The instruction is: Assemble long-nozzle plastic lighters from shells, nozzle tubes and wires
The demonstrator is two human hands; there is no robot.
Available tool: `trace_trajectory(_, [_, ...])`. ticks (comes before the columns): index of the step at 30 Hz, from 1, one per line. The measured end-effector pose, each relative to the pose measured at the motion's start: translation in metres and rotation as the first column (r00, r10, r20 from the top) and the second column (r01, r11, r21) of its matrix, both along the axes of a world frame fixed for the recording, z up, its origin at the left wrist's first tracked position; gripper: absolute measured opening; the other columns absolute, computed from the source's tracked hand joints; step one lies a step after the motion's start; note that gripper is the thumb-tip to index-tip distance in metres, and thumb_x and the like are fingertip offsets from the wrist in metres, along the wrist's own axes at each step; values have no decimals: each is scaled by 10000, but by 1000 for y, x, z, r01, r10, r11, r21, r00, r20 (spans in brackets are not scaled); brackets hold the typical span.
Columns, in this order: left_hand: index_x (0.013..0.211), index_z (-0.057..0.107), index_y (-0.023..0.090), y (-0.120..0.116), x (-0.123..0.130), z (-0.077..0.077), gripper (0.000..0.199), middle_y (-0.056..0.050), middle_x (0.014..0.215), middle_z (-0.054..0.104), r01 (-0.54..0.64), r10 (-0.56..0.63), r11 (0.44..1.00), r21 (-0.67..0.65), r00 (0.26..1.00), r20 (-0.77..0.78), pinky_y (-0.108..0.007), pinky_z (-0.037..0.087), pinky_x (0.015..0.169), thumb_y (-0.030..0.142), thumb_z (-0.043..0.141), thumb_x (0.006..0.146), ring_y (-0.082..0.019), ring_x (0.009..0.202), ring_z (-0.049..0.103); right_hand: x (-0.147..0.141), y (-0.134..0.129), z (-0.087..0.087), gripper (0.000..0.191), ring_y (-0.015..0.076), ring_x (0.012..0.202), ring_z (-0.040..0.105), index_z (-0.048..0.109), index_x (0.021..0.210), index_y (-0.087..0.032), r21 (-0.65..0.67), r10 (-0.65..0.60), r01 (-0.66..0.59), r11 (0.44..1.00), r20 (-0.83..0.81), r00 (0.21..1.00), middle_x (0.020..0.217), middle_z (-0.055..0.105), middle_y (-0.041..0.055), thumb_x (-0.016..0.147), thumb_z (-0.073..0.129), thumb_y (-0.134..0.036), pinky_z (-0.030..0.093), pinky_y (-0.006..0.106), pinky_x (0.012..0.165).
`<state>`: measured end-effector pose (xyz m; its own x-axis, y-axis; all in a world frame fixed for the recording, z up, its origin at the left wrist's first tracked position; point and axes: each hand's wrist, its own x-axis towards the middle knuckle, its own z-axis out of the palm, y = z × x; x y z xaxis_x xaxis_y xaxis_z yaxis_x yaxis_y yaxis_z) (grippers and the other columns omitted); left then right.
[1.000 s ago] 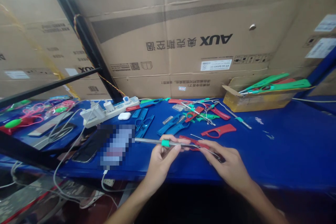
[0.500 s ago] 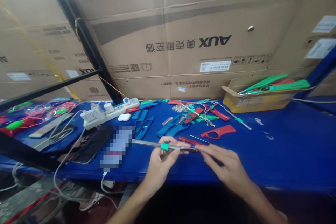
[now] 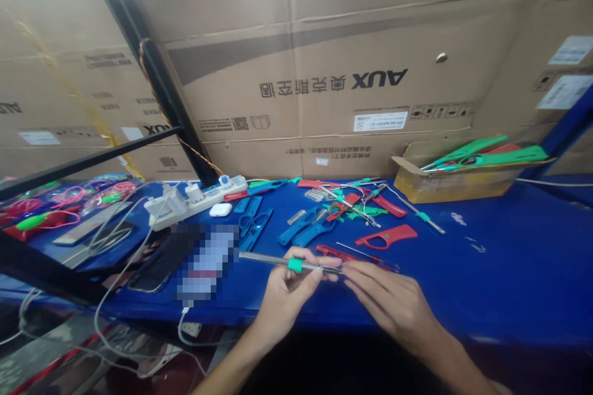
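Observation:
My left hand (image 3: 290, 293) is closed around a thin metal tube (image 3: 264, 257) with a green collar (image 3: 295, 265), which looks like the barrel of a long-neck lighter. The tube lies nearly level and points left toward a phone. At its right end, the fingers of my right hand (image 3: 393, 296) are pinched together; the fingertips hide what they grip there. Just beyond my hands lie a narrow red plastic part (image 3: 331, 252) and a thin metal rod (image 3: 352, 250). A red handle shell (image 3: 386, 237) rests behind them.
Blue handle shells (image 3: 306, 226) and a pile of green and red parts with metal tubes lie behind. A cardboard box (image 3: 458, 188) of lighters stands back right. To the left are a power strip (image 3: 204, 197), an earbud case (image 3: 220, 210), phones and cables.
My right fingers have drawn closer together at the tube's right end. Hands and tube sit slightly lower and further right in the picture, while the view itself has shifted a little.

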<state>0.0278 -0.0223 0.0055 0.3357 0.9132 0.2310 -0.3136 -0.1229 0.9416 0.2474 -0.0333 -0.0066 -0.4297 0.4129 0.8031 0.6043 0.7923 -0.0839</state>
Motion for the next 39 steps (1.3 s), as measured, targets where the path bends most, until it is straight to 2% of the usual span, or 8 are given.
trace_trajectory(5, [993, 562, 195, -2, 1, 3, 127, -94, 1138, 753, 47, -47, 999, -1, 997, -54, -392, 527, 989, 267, 664, 970, -219, 1010, 731, 1, -1, 0, 262, 177, 985, 761, 694, 1168, -121, 44, -14, 13, 999, 35, 999, 1077, 782, 109, 955, 566, -39, 607, 261, 893])
trace_trajectory(9, [965, 640, 183, 1, 1, 4, 90, -71, 1095, 700, -13, 38, 990, 142, 985, -171, -341, 494, 993, 255, 689, 944, -213, 1083, 661, 3, -4, 3, 272, 158, 942, 766, 708, 1170, -156, 0, -23, 23, 1000, 31, 999, 1063, 782, 94, 968, 549, -66, 607, 231, 858])
trace_trajectory(26, [900, 722, 172, 2, 6, 6, 144, -34, 890, 736, 20, 42, 986, 163, 927, -372, -278, 495, 832, 315, 742, 903, -192, 860, 668, 0, -2, 3, 340, 169, 1009, 760, 635, 1306, -159, -48, 117, -119, 992, -33, 993, 1110, 787, 83, 982, 562, -88, 628, 272, 901])
trace_trajectory(32, [725, 666, 175, -1, 8, -2, 293, 10, 703, 668, 58, 99, 966, 253, 818, -567, -248, 456, 662, 402, 751, 889, -153, 674, 602, 1, -1, 6, 308, 172, 947, 768, 688, 1242, -169, -83, 111, -122, 989, -125, 986, 1057, 792, 73, 966, 576, -91, 632, 255, 845])
trace_trajectory(34, [614, 603, 178, -6, 7, -7, 405, 19, 573, 600, 114, 210, 896, 428, 743, -636, -257, 409, 577, 437, 749, 888, -135, 556, 543, 1, 0, 7, 280, 172, 917, 768, 702, 1214, -192, -135, 66, -93, 986, -187, 980, 1031, 792, 58, 974, 577, -118, 630, 248, 820])
trace_trajectory(35, [600, 592, 183, -8, 6, -9, 415, 15, 545, 589, 175, 280, 812, 557, 720, -635, -269, 404, 567, 429, 742, 898, -136, 531, 533, 1, 0, 7, 266, 172, 898, 769, 710, 1196, -203, -162, 43, -78, 984, -210, 977, 1013, 792, 51, 978, 576, -133, 629, 247, 808])
trace_trajectory(38, [749, 649, 203, -14, 1, -7, 227, -26, 676, 702, 293, 453, 439, 849, 744, -491, -317, 488, 666, 333, 746, 908, -181, 638, 628, 1, 0, 7, 241, 170, 858, 764, 717, 1162, -213, -213, 6, -60, 975, -247, 969, 985, 786, 41, 983, 571, -144, 620, 245, 780])
trace_trajectory(39, [864, 670, 207, -14, -1, -4, 129, -45, 798, 750, 271, 498, 369, 889, 750, -435, -339, 519, 752, 296, 755, 902, -206, 746, 672, 1, 0, 6, 239, 168, 851, 760, 712, 1163, -213, -225, 9, -67, 972, -246, 969, 983, 783, 41, 986, 568, -143, 615, 244, 773])
